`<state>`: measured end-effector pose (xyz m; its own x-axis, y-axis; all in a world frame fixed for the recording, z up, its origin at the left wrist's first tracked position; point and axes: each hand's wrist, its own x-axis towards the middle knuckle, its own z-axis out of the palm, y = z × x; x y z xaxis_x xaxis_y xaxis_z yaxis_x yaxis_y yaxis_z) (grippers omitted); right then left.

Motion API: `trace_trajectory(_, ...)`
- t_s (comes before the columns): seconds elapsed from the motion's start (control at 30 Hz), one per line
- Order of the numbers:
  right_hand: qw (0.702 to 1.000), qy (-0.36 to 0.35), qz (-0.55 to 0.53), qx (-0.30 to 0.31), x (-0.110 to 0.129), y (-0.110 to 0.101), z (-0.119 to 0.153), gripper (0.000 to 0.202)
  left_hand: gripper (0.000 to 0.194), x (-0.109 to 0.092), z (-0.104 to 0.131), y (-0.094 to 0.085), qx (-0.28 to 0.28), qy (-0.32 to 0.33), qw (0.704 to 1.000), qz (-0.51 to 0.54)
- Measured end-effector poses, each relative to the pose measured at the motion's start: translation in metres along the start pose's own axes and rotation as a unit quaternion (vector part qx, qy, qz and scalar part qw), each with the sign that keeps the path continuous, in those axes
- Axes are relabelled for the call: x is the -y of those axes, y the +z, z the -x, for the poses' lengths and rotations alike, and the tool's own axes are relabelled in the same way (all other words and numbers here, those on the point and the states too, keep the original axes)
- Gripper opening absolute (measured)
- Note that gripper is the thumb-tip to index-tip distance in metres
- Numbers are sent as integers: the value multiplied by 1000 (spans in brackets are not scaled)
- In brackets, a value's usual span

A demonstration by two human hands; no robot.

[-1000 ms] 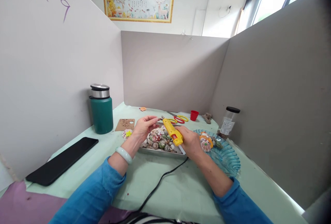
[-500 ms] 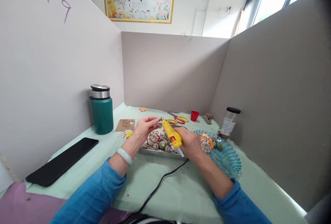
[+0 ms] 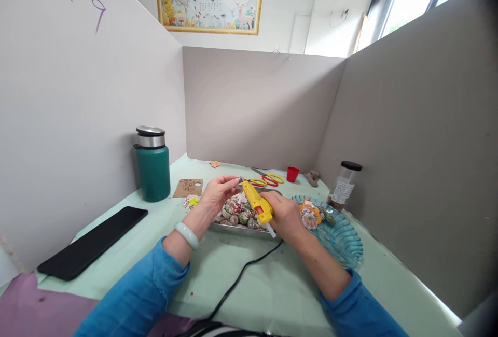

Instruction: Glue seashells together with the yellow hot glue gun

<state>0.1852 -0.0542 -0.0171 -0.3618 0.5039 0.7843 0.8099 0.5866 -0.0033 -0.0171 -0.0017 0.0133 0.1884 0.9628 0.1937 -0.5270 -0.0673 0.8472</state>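
head view: right hand (image 3: 286, 216) grips glue gun (image 3: 255, 200) beside left hand (image 3: 217, 193), which pinches something tiny (image 3: 240, 179).

The surface (image 3: 210, 259) has a pale green cover. On it sit a green bottle (image 3: 152, 171), a flat black thing (image 3: 95, 243), a brown card (image 3: 185, 188), a metal tray (image 3: 241, 230) of shells (image 3: 244, 218), scissors (image 3: 270, 185), a red cup (image 3: 292, 173), a blue plate (image 3: 346, 238) and a jar (image 3: 342, 191).

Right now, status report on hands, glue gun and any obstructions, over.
Right hand gripping yellow glue gun. Left hand pinched near its nozzle, any contents too small to identify. Shell tray beneath, black cord trailing nearside.
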Motion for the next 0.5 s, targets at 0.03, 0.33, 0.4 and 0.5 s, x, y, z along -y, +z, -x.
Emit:
trace_trajectory(0.03, 1000, 2, 2, 1, 0, 0, 0, 29, 23, 0, 0, 0, -4, 0, 1000, 2)
trace_trajectory(0.33, 1000, 16, 16, -11, -2, 0, 1, 29, 18, -5, 4, 3, -18, -17, 999, 28)
trace_trajectory(0.4, 1000, 12, 11, -8, -1, 0, 0, 30, 18, -6, 4, 4, -17, -21, 999, 33)
trace_trajectory(0.5, 1000, 6, 8, 0, 1, -1, -1, 31, 17, -5, 4, 5, -14, -24, 999, 37)
